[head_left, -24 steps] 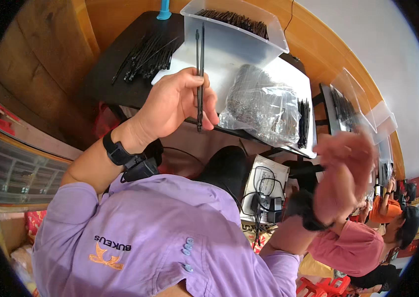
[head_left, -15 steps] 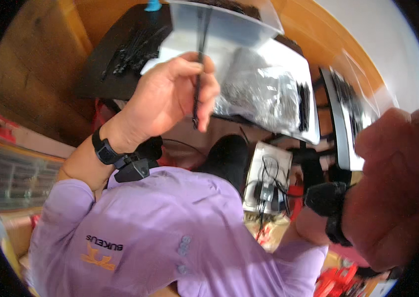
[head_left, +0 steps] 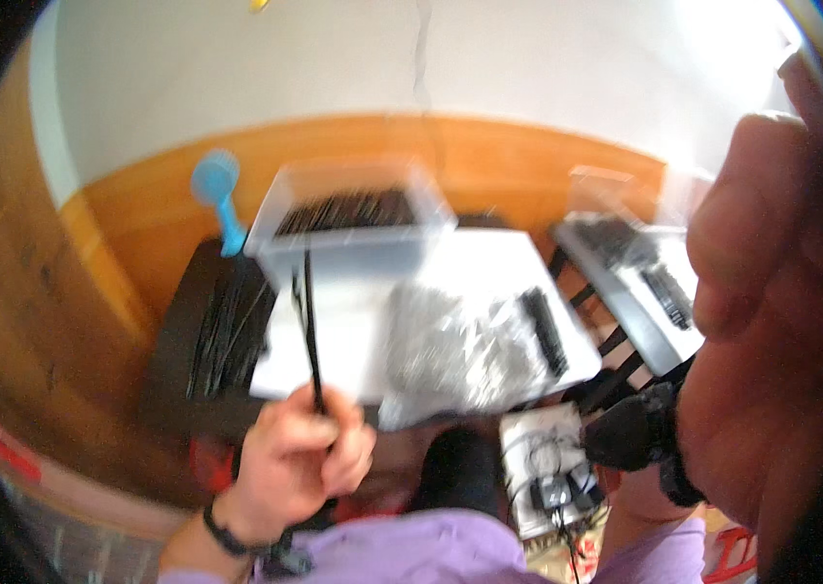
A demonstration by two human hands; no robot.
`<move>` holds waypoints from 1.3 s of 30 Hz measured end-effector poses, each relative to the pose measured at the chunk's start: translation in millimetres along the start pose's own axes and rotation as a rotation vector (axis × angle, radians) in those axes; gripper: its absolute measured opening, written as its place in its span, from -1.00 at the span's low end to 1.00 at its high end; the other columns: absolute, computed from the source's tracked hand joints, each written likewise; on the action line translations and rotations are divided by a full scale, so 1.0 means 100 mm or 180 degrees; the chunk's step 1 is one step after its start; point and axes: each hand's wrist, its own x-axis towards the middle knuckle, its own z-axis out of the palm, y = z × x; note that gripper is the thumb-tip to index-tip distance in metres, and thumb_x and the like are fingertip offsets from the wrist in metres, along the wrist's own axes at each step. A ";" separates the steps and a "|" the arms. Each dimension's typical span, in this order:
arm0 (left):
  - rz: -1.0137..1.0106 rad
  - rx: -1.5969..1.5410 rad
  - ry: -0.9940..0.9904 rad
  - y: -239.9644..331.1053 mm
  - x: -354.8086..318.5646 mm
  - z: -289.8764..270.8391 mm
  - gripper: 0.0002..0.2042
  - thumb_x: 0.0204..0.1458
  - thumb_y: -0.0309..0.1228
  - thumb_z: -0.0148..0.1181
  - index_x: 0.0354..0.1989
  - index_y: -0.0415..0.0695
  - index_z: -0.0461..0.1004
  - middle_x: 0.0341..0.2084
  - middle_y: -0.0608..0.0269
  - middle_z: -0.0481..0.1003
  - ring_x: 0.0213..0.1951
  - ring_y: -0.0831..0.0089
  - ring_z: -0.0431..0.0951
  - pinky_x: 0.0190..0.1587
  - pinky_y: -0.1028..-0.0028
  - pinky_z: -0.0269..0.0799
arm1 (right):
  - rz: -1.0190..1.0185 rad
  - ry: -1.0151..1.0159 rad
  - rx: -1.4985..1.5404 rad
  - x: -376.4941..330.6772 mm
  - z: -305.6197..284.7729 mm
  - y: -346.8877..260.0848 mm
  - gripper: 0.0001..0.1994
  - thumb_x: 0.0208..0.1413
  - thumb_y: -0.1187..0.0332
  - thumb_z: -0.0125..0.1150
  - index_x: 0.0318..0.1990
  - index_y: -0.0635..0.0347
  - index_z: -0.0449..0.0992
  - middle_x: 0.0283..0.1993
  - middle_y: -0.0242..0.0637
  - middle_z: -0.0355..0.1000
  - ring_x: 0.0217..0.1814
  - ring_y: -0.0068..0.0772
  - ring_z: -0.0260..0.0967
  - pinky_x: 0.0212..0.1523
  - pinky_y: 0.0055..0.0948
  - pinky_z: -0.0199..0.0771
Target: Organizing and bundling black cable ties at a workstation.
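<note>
My left hand (head_left: 300, 453) is closed around thin black sticks (head_left: 312, 336) that rise upright from its fingers, blurred by motion. They stand in front of a clear plastic tub (head_left: 348, 263) that holds a pile of dark thin pieces (head_left: 358, 209). My right hand (head_left: 762, 253) is raised very close to the camera at the right rim. Its fingers look bent, but their ends are blurred and cut off, so a hold on anything cannot be made out.
On the white board (head_left: 489, 258) lie a clear bag (head_left: 460, 346) and a black bundle (head_left: 545, 331). Loose black sticks (head_left: 227, 336) lie on the dark table at left, near a blue handheld fan (head_left: 217, 185). A second table (head_left: 635, 302) stands at right, above a cabled power strip (head_left: 553, 487).
The view has tilted up toward the wall, so the table and tub show more fully. My left hand sits lower in the picture, still gripping the sticks. My right hand stays raised at the right.
</note>
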 end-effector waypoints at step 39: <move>-0.0886 0.0865 0.0909 -0.57 0.67 -0.42 -0.82 0.11 -0.55 0.08 -0.13 -0.31 0.47 -0.73 0.44 0.24 -0.73 0.67 0.19 -0.70 0.63 0.07 | 0.3481 -0.2747 -0.1417 -1.37 1.15 1.31 -0.75 -0.15 0.29 0.19 -0.54 0.38 0.54 -0.45 0.11 0.46 -0.30 0.20 0.45 -0.22 -0.06 0.45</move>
